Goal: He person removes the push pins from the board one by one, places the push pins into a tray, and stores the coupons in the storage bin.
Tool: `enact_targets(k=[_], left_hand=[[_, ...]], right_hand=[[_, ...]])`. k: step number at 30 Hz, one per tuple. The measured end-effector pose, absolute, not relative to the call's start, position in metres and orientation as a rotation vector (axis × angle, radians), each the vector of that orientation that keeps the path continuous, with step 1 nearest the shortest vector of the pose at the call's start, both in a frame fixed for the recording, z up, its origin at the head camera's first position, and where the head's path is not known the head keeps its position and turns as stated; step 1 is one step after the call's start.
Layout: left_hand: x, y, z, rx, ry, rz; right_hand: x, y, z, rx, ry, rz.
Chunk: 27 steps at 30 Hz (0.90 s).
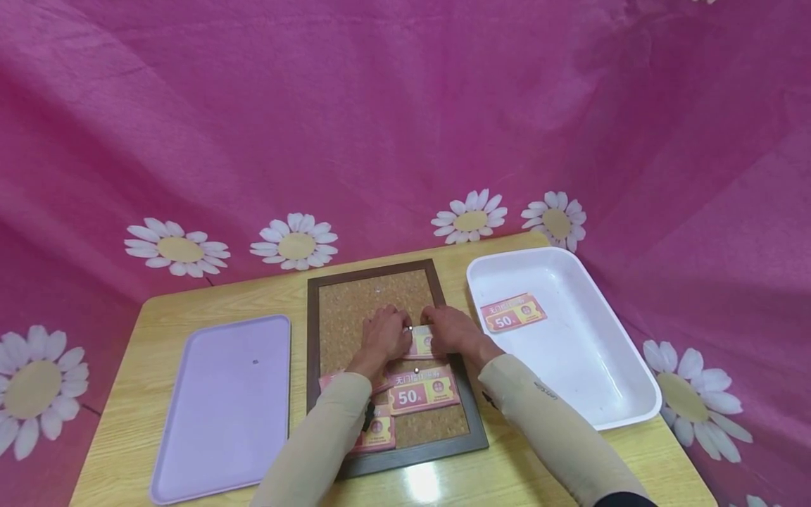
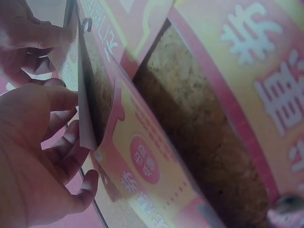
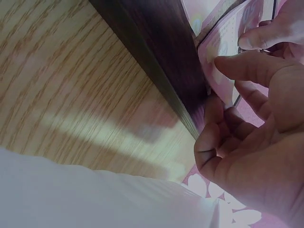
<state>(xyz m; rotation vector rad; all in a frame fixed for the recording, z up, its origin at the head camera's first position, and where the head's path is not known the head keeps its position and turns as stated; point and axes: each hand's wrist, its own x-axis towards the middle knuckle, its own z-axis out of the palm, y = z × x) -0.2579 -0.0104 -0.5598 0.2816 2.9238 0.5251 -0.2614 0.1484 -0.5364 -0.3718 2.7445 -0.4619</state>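
Observation:
Over a brown-framed cork board (image 1: 338,303), both hands hold a pink and yellow paper coupon (image 1: 421,341). My left hand (image 1: 385,336) pinches its left side, thumb on the near face and fingers behind in the left wrist view. At the right side, my right hand (image 1: 453,329) grips the paper between thumb and fingers, close to the frame. A small silver spot, perhaps a pin, shows by the left fingertips. Below lies another coupon (image 1: 423,391) marked 50, with a silver pushpin (image 1: 416,370) at its top edge. A further coupon (image 1: 378,431) sits lower left, partly hidden by the left forearm.
To the right stands a white tray (image 1: 570,366) with a coupon (image 1: 513,313) lying inside at its left. A lilac tray (image 1: 228,408) lies left of the board, with one small dark pin (image 1: 255,362) on it. Pink floral cloth surrounds the wooden table (image 1: 152,331).

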Motion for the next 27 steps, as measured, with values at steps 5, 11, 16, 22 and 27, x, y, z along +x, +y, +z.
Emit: enact_targets(k=[5, 11, 16, 22, 27], left_hand=[[-0.2578, -0.0102, -0.5600, 0.284, 2.932, 0.533], [-0.2581, -0.0096, -0.5596, 0.277, 2.928, 0.542], [-0.2591, -0.0096, -0.5604, 0.278, 2.926, 0.551], [-0.2593, -0.0106, -0.5621, 0.296, 2.936, 0.526], [-0.2593, -0.0112, -0.5629, 0.303, 2.943, 0.514]], right_hand=[[-0.2617, 0.1495, -0.5369, -0.372, 2.734, -0.473], [-0.2629, 0.1506, -0.5358, -0.386, 2.754, -0.483], [-0.2631, 0.1515, -0.5362, -0.375, 2.746, -0.502], [-0.2628, 0.1524, -0.5356, -0.370, 2.750, -0.519], [-0.2615, 0.1518, -0.5351, -0.358, 2.741, -0.531]])
